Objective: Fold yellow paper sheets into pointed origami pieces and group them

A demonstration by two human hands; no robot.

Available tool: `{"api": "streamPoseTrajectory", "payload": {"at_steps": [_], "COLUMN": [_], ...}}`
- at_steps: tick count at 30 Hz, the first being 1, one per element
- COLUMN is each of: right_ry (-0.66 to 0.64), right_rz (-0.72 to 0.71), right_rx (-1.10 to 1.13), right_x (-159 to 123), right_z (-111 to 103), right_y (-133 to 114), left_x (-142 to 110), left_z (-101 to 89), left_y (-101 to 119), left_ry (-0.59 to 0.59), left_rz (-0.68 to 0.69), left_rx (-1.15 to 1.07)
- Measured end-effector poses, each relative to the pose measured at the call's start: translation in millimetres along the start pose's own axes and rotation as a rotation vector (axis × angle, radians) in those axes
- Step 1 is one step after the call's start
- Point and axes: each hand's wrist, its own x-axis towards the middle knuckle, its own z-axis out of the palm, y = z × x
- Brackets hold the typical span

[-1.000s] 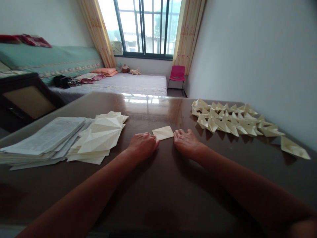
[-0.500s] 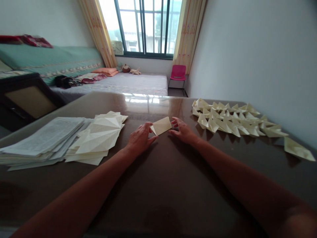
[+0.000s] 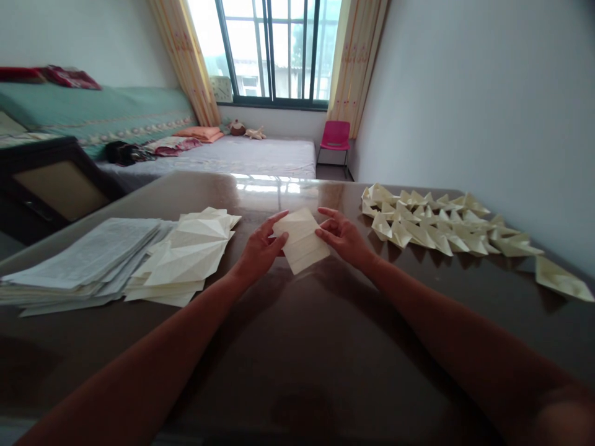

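A cream sheet of folded paper (image 3: 303, 243), with crease lines across it, is held up over the brown table between my two hands. My left hand (image 3: 264, 244) pinches its left edge, thumb in front and fingers behind. At the right edge my right hand (image 3: 343, 236) grips it between the thumb and the fingers, with the index finger stretched out above. A stack of creased cream sheets (image 3: 188, 248) lies to the left of my left hand. Folded paper boats (image 3: 427, 223) sit in rows beyond my right hand.
A pile of printed paper sheets (image 3: 88, 254) lies at the left of the glossy table (image 3: 297, 347). One separate paper boat (image 3: 562, 280) rests near the right edge. Behind stand a bed (image 3: 260, 155), a pink chair (image 3: 335, 136) and a dark cabinet (image 3: 56, 179).
The folded paper has been lifted off the table and opened to a larger square facing me. My right hand, earlier just beside the paper with fingers apart, now grips its edge.
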Motion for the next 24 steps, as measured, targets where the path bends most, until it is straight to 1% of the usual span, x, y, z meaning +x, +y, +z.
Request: {"api": "streamPoseTrajectory", "payload": {"at_steps": [1,3,5,7,9,10,12,14,15,16,17,19,20,21,22,23,24], "right_ry": [-0.013,-0.033,-0.054,-0.063,-0.060,-0.054,-0.041,-0.058,-0.077,-0.085,-0.075,-0.051,-0.074,-0.165,-0.315,-0.434,-0.492], "right_rz": [0.053,0.167,0.256,0.301,0.339,0.364,0.422,0.452,0.436,0.388,0.309,0.092,-0.018,-0.109,-0.186,-0.248,-0.293], "right_rx": [-0.002,-0.082,-0.185,-0.220,-0.166,-0.121,-0.025,0.009,-0.026,-0.099,-0.201,-0.409,-0.478,-0.504,-0.507,-0.533,-0.580], "right_x": [0,-1,-1,-1,0,0,0,1,2,2,2,2,1,0,-3,-5,-8], "right_z": [0,1,1,0,-1,-1,-3,-6,-8,-10,-13,-19,-22,-23,-23,-23,-21], "right_y": [2,8,14,18,19,19,19,20,20,19,16,7,0,-7,-13,-19,-23], "left_x": [1,1,0,-3,-5,-5,-6,-7,-7,-8,-9,-12,-13,-14,-15,-16,-16], "left_z": [-1.6,-5.4,-8.6,-9.8,-8.8,-7.9,-6.0,-4.3,-3.4,-2.3,-0.9,2.7,4.8,6.9,8.8,10.3,11.2], "left_y": [-3,-9,-14,-16,-16,-15,-14,-12,-11,-11,-10,-9,-8,-8,-7,-7,-6], "left_ry": [0.008,0.035,0.009,-0.096,-0.206,-0.238,-0.243,-0.207,-0.190,-0.179,-0.176,-0.184,-0.187,-0.191,-0.193,-0.201,-0.219], "left_rz": [-0.015,0.014,0.141,0.299,0.419,0.459,0.517,0.563,0.581,0.594,0.600,0.590,0.581,0.572,0.563,0.556,0.549], "left_rx": [0.047,0.295,0.600,0.785,0.838,0.846,0.862,0.878,0.883,0.888,0.893,0.908,0.915,0.919,0.918,0.914,0.908]}}
